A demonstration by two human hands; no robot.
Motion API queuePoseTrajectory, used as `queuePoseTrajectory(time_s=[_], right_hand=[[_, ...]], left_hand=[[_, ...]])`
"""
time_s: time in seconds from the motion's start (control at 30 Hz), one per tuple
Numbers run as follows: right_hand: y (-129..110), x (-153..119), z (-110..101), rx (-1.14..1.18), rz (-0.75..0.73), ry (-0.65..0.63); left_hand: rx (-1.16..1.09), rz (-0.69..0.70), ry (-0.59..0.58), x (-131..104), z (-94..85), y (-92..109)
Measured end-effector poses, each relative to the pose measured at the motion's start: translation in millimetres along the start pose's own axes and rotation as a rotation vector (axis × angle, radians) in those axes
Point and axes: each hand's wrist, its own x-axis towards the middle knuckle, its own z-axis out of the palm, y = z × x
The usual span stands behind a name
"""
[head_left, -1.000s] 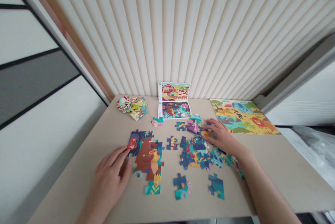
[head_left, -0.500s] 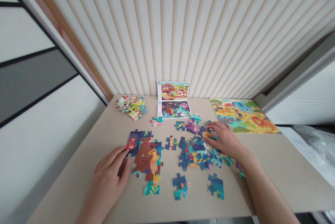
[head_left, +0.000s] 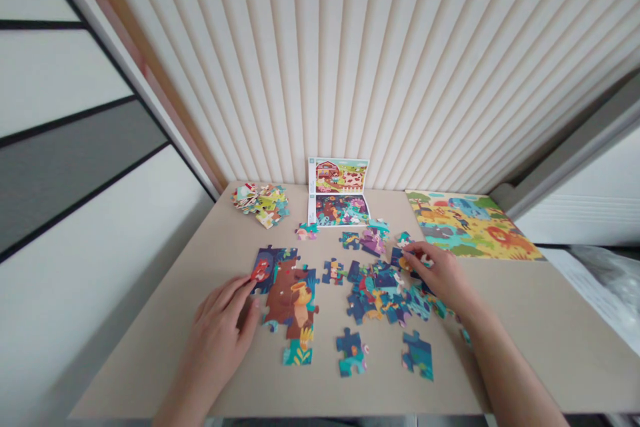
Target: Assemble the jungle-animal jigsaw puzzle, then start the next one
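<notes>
My left hand (head_left: 225, 320) rests at the left edge of a joined puzzle section (head_left: 285, 294) with a brown bear, its fingertips on the part with a red animal, thumb apart from the fingers. My right hand (head_left: 443, 274) is at the upper right of a heap of loose dark blue puzzle pieces (head_left: 385, 290). Its thumb and fingers close on a dark blue piece with an orange patch (head_left: 399, 259). Single pieces lie around: one with a small house-like figure (head_left: 334, 271), two nearer the front edge (head_left: 351, 352) (head_left: 419, 355).
A folded picture card (head_left: 339, 209) stands against the pleated blind (head_left: 330, 67). Another heap of pieces (head_left: 263, 203) lies at the back left of the table (head_left: 230, 394). At the back right is a yellow animal puzzle (head_left: 475, 227).
The view has shifted slightly, so the table items appear further right. My right hand's fingers have drawn together around the orange-patched piece. My left hand stays at the bear section.
</notes>
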Motion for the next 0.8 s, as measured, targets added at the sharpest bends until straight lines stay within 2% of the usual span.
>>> queuePoseTrajectory(time_s=[0.13,0.27,0.47,0.53,0.63,0.8], right_hand=[[-1.0,-0.4,6.5,0.244,0.102,0.108],[-2.1,0.0,13.6,0.503,0.120,0.089],[-10.5,-3.7,12.2,0.492,0.248,0.036],[-20.7,-5.1,12.8,0.478,0.240,0.026],[-47.2,-5.7,19.2,0.460,0.131,-0.041],[-102.3,2.2,45.5,0.390,-0.005,-0.190]], left_hand=[[-0.019,-0.015,0.004,1.1,-1.2,3.7],[-0.029,-0.023,0.008,2.2,-3.7,7.2],[-0.020,-0.021,0.019,3.2,-6.4,10.2],[-0.021,-0.021,0.015,3.5,-7.3,10.9],[-0.019,-0.022,-0.011,3.0,-7.2,10.3],[-0.015,-0.024,-0.009,1.7,-5.4,9.3]])
